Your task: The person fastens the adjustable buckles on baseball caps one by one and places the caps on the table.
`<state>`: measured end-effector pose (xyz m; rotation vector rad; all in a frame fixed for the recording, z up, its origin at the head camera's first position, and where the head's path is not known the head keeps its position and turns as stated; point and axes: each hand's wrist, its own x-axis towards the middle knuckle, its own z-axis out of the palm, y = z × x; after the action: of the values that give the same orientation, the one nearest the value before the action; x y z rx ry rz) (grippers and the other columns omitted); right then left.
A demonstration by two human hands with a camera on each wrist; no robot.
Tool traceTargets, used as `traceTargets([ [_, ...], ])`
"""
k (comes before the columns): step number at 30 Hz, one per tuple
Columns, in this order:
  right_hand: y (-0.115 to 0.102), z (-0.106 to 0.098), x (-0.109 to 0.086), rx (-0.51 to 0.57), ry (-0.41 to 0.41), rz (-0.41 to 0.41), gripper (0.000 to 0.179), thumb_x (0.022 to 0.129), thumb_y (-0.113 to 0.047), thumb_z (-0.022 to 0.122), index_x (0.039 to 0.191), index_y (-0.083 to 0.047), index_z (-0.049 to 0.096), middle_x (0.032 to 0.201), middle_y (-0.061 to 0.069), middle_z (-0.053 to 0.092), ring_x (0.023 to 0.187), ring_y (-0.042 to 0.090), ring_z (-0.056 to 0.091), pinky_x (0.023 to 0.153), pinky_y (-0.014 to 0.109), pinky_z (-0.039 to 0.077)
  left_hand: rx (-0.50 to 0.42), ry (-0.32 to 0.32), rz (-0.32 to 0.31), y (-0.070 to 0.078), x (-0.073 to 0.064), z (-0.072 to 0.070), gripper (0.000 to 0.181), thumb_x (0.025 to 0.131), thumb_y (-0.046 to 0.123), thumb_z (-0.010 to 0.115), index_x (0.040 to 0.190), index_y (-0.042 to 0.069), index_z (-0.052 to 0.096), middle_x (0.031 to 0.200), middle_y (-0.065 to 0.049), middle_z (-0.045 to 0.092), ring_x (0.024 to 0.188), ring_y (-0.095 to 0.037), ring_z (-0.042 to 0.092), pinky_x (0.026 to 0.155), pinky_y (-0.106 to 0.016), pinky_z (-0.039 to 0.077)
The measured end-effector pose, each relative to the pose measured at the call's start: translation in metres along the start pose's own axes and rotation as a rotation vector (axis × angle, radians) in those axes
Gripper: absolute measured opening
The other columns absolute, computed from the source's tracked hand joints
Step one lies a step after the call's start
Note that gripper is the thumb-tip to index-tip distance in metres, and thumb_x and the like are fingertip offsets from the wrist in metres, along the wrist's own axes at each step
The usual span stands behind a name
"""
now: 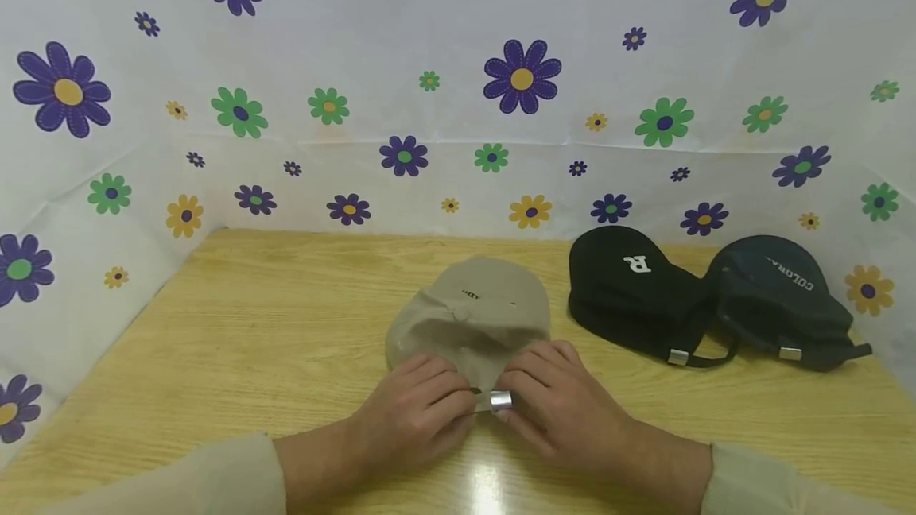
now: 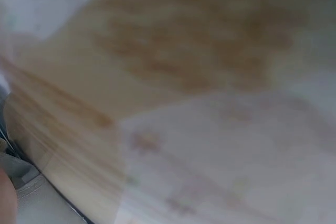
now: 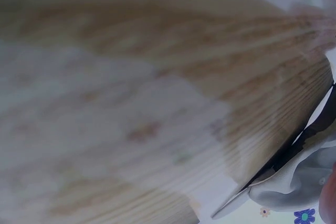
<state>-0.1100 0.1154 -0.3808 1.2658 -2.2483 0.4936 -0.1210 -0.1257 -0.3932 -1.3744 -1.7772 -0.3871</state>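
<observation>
A beige baseball cap [image 1: 490, 284] lies on the table, its back strap toward me. My left hand [image 1: 411, 412] grips the left part of the strap, fingers curled over it. Just right of it, my right hand [image 1: 565, 404] pinches the strap beside the silver metal buckle [image 1: 501, 400]. Part of the cap's lower edge is hidden behind both hands. At the lower left of the left wrist view, a bit of the cap [image 2: 39, 203] shows beside a finger. The right wrist view has the cap [image 3: 278, 184] at its lower right.
A black cap [image 1: 622, 284] with a white letter R stands at the back right, its strap and buckle facing me. Against it is a dark navy cap [image 1: 773, 284] with lettering. Behind the wooden table [image 1: 236, 324] hangs a white flowered cloth [image 1: 429, 22].
</observation>
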Motion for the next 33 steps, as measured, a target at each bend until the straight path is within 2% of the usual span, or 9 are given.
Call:
traceTargets([
  [9, 0.0003, 0.0005, 0.0004, -0.007, -0.018, -0.005, 0.015, 0.092, -0.03, 0.069, 0.101, -0.019, 0.065, 0.102, -0.01, 0.061, 0.101, 0.012, 0.054, 0.084, 0.031, 0.038, -0.011, 0.007, 0.03, -0.0008, 0.0016, -0.0006, 0.015, 0.09, 0.009, 0.057, 0.081, 0.012, 0.068, 0.083, 0.002, 0.067, 0.079, -0.014, 0.064, 0.075, -0.028, 0.052],
  [16, 0.0011, 0.002, 0.0, -0.032, -0.017, -0.026, 0.02, 0.086, -0.029, 0.075, 0.099, -0.019, 0.064, 0.099, -0.01, 0.061, 0.099, 0.012, 0.055, 0.084, 0.032, 0.039, -0.031, -0.003, 0.046, -0.0004, 0.0007, 0.0008, 0.015, 0.09, 0.009, 0.057, 0.08, 0.012, 0.068, 0.084, 0.002, 0.068, 0.079, -0.014, 0.065, 0.076, -0.027, 0.052],
  [24, 0.0015, 0.001, -0.0001, -0.029, -0.003, -0.048, 0.023, 0.08, -0.029, 0.079, 0.097, -0.019, 0.066, 0.096, -0.009, 0.062, 0.099, 0.012, 0.056, 0.086, 0.033, 0.04, -0.021, -0.021, 0.045, 0.0016, -0.0001, 0.0003, 0.004, 0.086, 0.012, 0.067, 0.083, 0.012, 0.07, 0.086, 0.002, 0.068, 0.081, -0.015, 0.065, 0.078, -0.029, 0.051],
  [33, 0.0014, 0.0014, 0.0003, -0.01, -0.007, -0.068, 0.022, 0.084, -0.032, 0.075, 0.1, -0.02, 0.066, 0.099, -0.009, 0.063, 0.101, 0.012, 0.057, 0.085, 0.031, 0.038, 0.023, 0.015, 0.071, 0.0012, 0.0023, -0.0003, 0.02, 0.092, 0.012, 0.053, 0.08, 0.012, 0.07, 0.081, 0.003, 0.068, 0.077, -0.013, 0.064, 0.075, -0.029, 0.051],
])
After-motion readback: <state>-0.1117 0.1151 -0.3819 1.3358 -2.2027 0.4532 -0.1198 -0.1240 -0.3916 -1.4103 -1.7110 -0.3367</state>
